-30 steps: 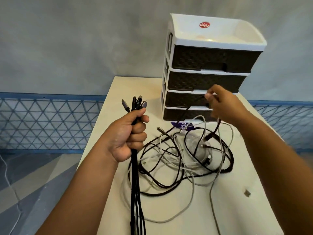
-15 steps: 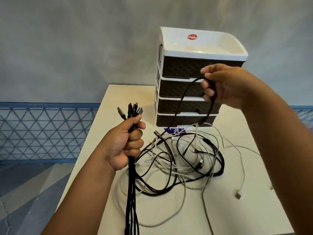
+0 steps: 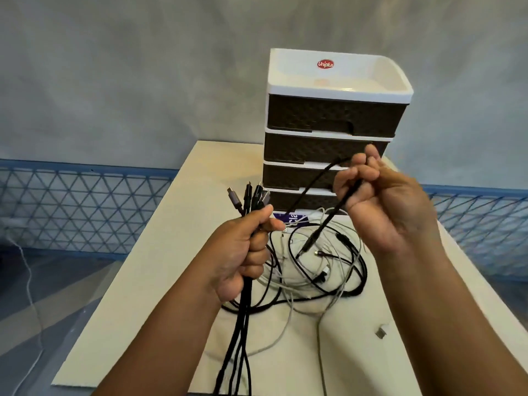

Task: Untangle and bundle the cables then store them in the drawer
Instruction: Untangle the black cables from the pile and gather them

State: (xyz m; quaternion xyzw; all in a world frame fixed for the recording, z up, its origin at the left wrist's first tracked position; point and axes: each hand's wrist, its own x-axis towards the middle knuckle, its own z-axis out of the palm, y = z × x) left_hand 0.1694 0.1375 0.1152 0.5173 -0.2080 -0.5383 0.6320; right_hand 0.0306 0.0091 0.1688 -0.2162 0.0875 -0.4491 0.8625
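My left hand grips a bundle of several black cables; their plugs stick up above my fist and the rest hangs down past the table's front edge. My right hand holds one black cable raised above the table, its plug end dangling below my fist. A tangle of black and white cables lies on the cream table between my hands. Behind it stands a white drawer unit with several dark brown drawers, all closed.
A small grey adapter lies on the table at the right front. A purple-and-white label sits at the foot of the drawer unit. A blue lattice fence runs behind the table. A white cord trails on the floor at the left.
My right hand lifted one black cable out of the tangle, up in front of the drawers, then brought it down and toward me. My left hand kept its grip on the bundle.
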